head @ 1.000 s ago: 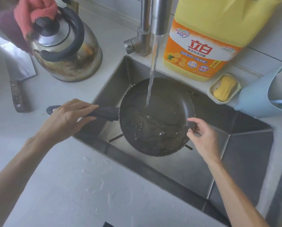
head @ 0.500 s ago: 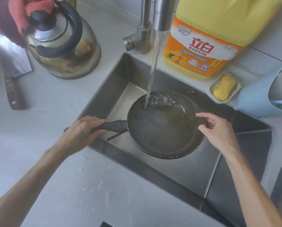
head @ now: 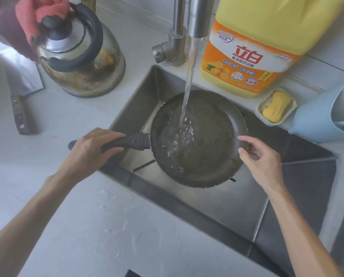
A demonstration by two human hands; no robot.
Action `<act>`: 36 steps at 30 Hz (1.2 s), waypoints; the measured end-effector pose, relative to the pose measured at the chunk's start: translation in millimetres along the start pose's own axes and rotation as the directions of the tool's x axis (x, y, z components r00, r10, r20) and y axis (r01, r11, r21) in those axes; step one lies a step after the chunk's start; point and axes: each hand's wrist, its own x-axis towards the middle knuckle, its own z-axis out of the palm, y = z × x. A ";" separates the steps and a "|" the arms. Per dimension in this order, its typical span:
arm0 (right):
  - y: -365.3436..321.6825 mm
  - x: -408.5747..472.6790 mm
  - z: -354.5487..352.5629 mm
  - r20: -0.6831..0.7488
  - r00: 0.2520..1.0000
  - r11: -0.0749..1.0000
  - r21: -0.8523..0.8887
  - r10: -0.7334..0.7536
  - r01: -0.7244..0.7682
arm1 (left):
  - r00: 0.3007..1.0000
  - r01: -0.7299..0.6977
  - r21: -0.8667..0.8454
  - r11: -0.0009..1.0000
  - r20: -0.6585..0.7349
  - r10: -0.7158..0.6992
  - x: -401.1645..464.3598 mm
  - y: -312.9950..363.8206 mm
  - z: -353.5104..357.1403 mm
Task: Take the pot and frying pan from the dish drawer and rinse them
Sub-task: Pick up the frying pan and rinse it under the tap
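A dark frying pan (head: 211, 148) is held over the steel sink (head: 217, 202), roughly level. Water runs from the faucet (head: 195, 19) and splashes on the pan's floor left of centre. My left hand (head: 93, 146) is wrapped around the pan's black handle (head: 131, 141). My right hand (head: 261, 158) pinches the pan's right rim between thumb and fingers. No pot is in view.
A steel kettle (head: 81, 56) with a pink cloth on its lid stands on the counter at the back left, a cleaver (head: 21, 96) beside it. A big yellow detergent bottle (head: 255, 47), a soap dish (head: 276, 106) and a pale blue container (head: 323, 114) line the sink's far edge.
The pan has been tilted back toward level and shifted so the stream lands nearer its middle. Both hands kept their grip and moved with it.
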 end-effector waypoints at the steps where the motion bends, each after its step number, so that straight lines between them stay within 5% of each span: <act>1: 0.0 -0.4 1.8 0.010 1.000 1.000 0.013 0.003 -0.003 | 1.000 -0.024 0.004 1.000 -0.008 0.024 0.4 -0.8 -3.9; 10: 17.1 -8.3 22.3 0.120 0.989 0.993 0.073 0.087 -0.096 | 0.976 -0.216 0.204 0.955 0.018 0.217 13.5 14.5 -40.1; 22: -0.7 -7.2 -9.5 0.038 0.994 0.973 -0.208 0.105 -0.095 | 0.992 -0.067 0.056 0.996 0.107 0.061 -9.0 12.9 3.9; 36: -12.0 -1.4 -13.2 -0.091 0.978 0.955 -0.248 -0.188 0.161 | 0.987 0.136 0.015 0.991 0.084 -0.137 -12.3 12.9 15.0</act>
